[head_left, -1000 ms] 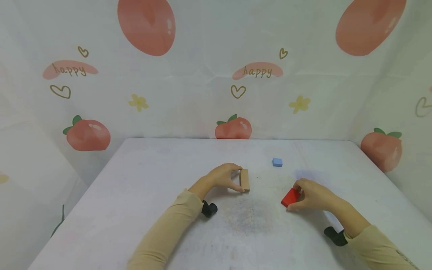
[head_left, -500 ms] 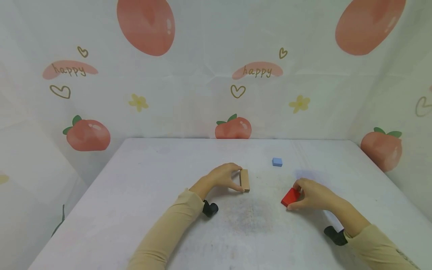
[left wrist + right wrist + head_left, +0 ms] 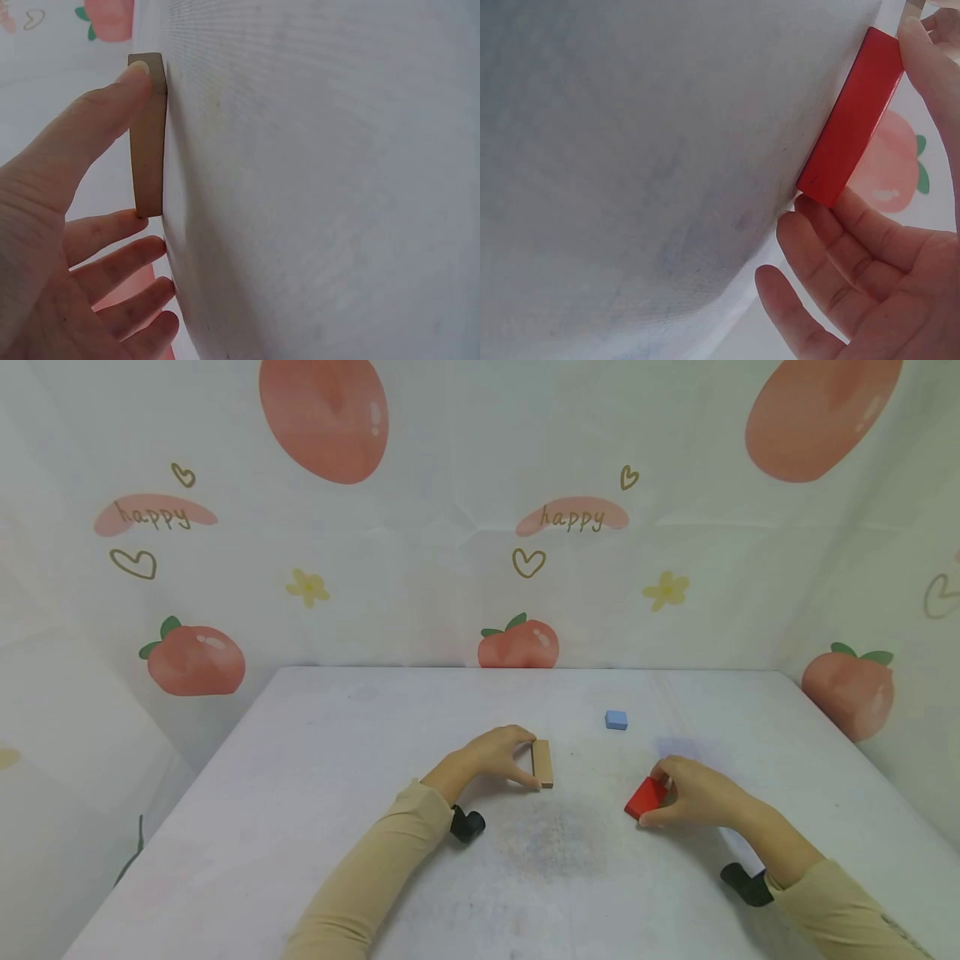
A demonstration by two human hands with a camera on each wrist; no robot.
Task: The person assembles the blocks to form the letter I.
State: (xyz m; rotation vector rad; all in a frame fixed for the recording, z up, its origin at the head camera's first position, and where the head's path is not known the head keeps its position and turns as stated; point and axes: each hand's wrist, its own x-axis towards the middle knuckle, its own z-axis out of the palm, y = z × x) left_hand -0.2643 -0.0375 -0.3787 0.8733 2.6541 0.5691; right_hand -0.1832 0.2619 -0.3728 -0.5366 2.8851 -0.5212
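My left hand [image 3: 497, 753] pinches a tan wooden block [image 3: 542, 764] by its two ends, thumb at the near end and index finger at the far end. In the left wrist view the long wooden block [image 3: 148, 150] stands between thumb and index finger, low at the tabletop, while the other fingers spread below. To the right, my right hand [image 3: 697, 793] holds a flat red block [image 3: 645, 798] between thumb and fingers. The right wrist view shows the red block [image 3: 851, 116] gripped at its ends, right at the table surface.
A small blue block [image 3: 617, 720] lies farther back on the white table [image 3: 375, 735], between and beyond the hands. Behind the table hangs a white cloth [image 3: 420, 543] printed with peaches. Each wrist carries a black camera mount [image 3: 467, 824].
The wooden block and the left fingers have shifted slightly toward the near side. My right hand, the red block and the blue block have stayed in place.
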